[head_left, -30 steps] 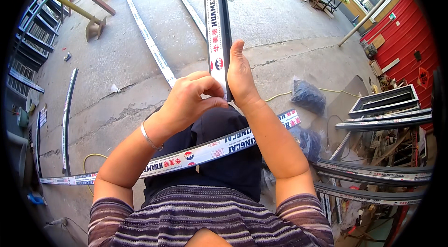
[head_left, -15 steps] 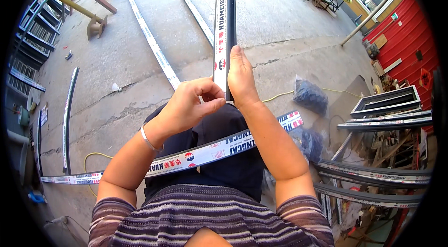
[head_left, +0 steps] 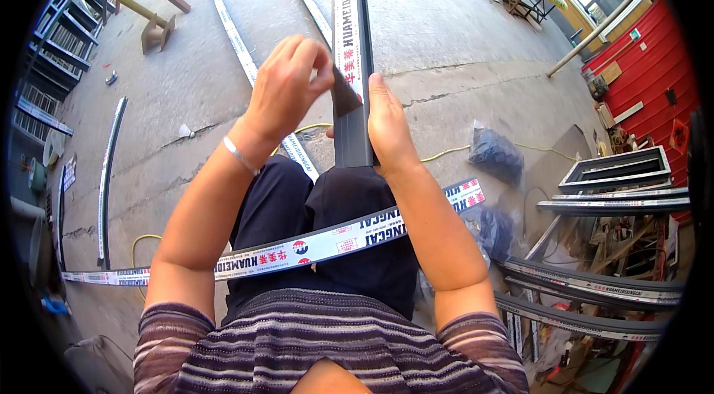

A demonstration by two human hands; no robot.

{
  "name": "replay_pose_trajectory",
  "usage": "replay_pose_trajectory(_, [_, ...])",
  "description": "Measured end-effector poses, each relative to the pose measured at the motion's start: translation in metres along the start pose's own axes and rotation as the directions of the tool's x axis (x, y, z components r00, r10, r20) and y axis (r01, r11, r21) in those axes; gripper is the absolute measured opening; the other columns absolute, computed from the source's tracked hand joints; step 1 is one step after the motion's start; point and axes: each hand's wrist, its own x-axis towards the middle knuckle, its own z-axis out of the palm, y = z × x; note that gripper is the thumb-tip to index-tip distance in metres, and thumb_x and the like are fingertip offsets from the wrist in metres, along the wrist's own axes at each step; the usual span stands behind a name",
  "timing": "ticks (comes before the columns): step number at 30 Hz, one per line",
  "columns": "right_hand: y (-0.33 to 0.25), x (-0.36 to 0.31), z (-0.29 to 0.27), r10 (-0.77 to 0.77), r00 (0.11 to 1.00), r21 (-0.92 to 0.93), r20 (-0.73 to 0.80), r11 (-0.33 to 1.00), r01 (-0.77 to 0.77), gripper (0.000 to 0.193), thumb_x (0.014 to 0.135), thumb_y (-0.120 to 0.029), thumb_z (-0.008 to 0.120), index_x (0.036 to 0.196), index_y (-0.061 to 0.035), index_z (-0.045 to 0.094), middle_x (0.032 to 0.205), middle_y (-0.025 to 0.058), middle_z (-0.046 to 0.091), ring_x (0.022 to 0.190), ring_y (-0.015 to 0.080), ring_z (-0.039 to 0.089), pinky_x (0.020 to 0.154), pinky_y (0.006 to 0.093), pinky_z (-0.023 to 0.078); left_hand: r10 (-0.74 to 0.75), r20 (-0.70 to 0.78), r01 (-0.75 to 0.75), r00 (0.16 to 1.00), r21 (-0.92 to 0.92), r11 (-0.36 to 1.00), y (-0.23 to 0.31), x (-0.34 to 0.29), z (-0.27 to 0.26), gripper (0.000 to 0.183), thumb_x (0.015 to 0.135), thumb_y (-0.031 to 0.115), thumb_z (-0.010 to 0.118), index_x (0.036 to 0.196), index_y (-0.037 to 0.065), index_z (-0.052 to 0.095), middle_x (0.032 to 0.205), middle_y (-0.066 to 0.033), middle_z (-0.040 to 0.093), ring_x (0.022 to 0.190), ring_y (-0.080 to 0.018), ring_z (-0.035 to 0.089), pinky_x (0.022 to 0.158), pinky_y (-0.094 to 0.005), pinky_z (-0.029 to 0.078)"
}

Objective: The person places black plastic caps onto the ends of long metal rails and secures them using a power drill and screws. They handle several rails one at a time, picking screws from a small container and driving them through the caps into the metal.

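Observation:
A long dark frame profile [head_left: 351,145] points away from me, its near end by my knees. White printed protective film [head_left: 343,14] covers its upper face farther out, while the near stretch is bare. My right hand [head_left: 389,122] grips the profile along its right side near that end. To the left, the fingers of my left hand [head_left: 290,81] are pinched on the loose end of the film, whose dark underside [head_left: 344,93] shows where it lifts off. Across my lap lies a second profile [head_left: 327,243] with white printed film on it.
More film-covered strips [head_left: 232,33] lie on the concrete floor ahead, and another dark profile [head_left: 111,178] is at left. Bagged dark material [head_left: 496,154] sits to the right, near a yellow cord [head_left: 446,152]. Stacked profiles [head_left: 595,279] and a small rectangular frame [head_left: 617,169] fill the right side.
My left hand has moved up and away along the profile, peeling the film's near end back and baring the dark surface. My right hand stays on the profile.

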Motion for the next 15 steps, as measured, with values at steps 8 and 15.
replay_pose_trajectory(8, [0.035,0.014,0.001,-0.246,0.964,-0.353,0.098,0.897,0.265,0.044,0.103,-0.037,0.035,0.122,-0.0006,0.050,0.083,0.0091,0.059,0.066,0.0161,0.063,0.052,0.0267,0.053,-0.684,0.626,0.729,0.376,-0.655,-0.199,-0.013,0.011,0.022,0.064,0.093,0.040,0.061,0.133,-0.003,0.037,0.116,-0.0200,0.060,0.105,-0.0284,0.062,0.083,-0.0352,0.052])
replay_pose_trajectory(15, [-0.012,-0.016,-0.012,-0.517,0.811,-0.689,0.272,0.484,0.540,0.042,0.096,-0.036,0.055,0.116,0.0000,0.062,0.104,0.0115,0.061,0.100,0.0189,0.058,0.085,0.0344,0.045,-0.580,0.654,0.606,0.486,-0.730,-0.315,-0.012,0.022,0.014,0.028,0.086,0.027,0.067,0.096,0.006,0.051,0.076,-0.0037,0.055,0.058,-0.0133,0.055,0.060,-0.0339,0.055])
